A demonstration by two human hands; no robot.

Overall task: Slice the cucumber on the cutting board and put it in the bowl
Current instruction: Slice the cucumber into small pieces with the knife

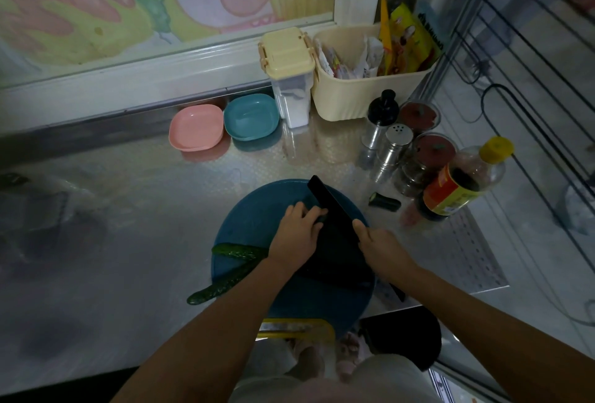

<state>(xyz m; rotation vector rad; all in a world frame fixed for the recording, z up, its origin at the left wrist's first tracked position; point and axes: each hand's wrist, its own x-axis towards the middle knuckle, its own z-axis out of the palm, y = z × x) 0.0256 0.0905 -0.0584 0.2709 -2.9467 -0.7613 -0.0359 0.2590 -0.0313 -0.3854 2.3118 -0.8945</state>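
Cucumber (pixel 321 218) under left fingers (pixel 307 213), beside knife (pixel 331 209)

One wide-angle view, worn on the person's head, faces forward and steeply down, close above the metal surface (pixel 128 209). The left hand (pixel 297 235) and right hand (pixel 383 249) reach in from the bottom edge to the cutting board (pixel 257 206) low at centre.

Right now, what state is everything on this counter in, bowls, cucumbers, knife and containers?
Pink bowl: empty.
Blue bowl: empty.
Cucumbers: two long unsliced pieces on the cutting board.
Cucumber end: cut off, lying on the counter.
Knife: gripped by right hand, over the board.
Left hand: fingers curled beside the blade.
Lidded box: closed.
Sauce bottle: capped.
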